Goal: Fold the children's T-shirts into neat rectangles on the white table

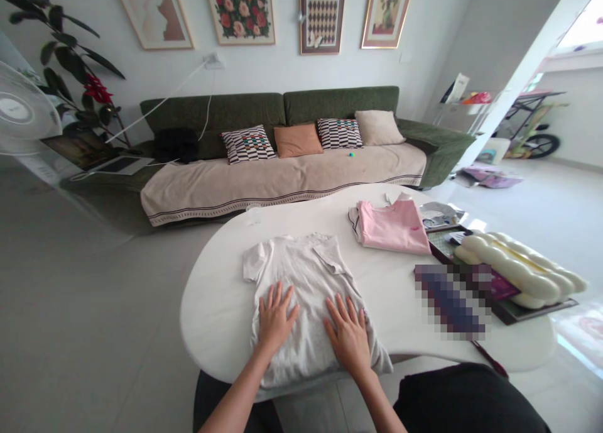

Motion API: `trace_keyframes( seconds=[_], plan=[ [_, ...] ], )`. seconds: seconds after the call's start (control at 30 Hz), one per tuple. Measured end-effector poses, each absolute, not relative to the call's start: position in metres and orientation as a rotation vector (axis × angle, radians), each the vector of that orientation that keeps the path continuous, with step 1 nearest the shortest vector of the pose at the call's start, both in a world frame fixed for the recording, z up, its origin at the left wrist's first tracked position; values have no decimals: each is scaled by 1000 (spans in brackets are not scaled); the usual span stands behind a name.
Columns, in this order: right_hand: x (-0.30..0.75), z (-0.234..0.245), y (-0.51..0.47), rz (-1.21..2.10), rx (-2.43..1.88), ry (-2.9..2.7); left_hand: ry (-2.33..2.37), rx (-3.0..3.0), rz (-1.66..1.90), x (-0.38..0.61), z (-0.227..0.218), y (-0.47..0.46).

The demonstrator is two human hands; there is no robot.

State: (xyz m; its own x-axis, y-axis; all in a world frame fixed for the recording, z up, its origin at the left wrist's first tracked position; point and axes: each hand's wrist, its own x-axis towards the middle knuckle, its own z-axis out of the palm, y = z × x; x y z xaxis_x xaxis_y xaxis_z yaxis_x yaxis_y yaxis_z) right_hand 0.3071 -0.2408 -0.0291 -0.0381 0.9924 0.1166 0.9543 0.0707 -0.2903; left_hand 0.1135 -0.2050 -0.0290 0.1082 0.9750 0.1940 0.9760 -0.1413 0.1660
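A light grey T-shirt [301, 276] lies spread on the white table [214, 295], its neck end away from me and its hem at the near edge. One sleeve sticks out to the left; the right sleeve lies folded in over the body. My left hand [276, 320] rests flat on the left half of the shirt, fingers spread. On the right half, my right hand [348, 332] presses down flat with its fingers apart. Small wrinkles run through the fabric around both hands.
A folded pink top [393, 225] lies at the table's back right. Beyond it are a dark tray [513, 317] and a cream puffy tissue-box cover [522, 269]. A blurred-out dark item [452, 301] lies nearer. A green sofa [330, 103] stands behind the table.
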Motion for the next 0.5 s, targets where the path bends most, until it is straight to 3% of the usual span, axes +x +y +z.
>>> trace_keyframes(
  seconds=[0.5],
  plan=[
    [307,-32,-242,123,-1966,-2080,-2038,-2333,-424,113,-30,-205]
  ],
)
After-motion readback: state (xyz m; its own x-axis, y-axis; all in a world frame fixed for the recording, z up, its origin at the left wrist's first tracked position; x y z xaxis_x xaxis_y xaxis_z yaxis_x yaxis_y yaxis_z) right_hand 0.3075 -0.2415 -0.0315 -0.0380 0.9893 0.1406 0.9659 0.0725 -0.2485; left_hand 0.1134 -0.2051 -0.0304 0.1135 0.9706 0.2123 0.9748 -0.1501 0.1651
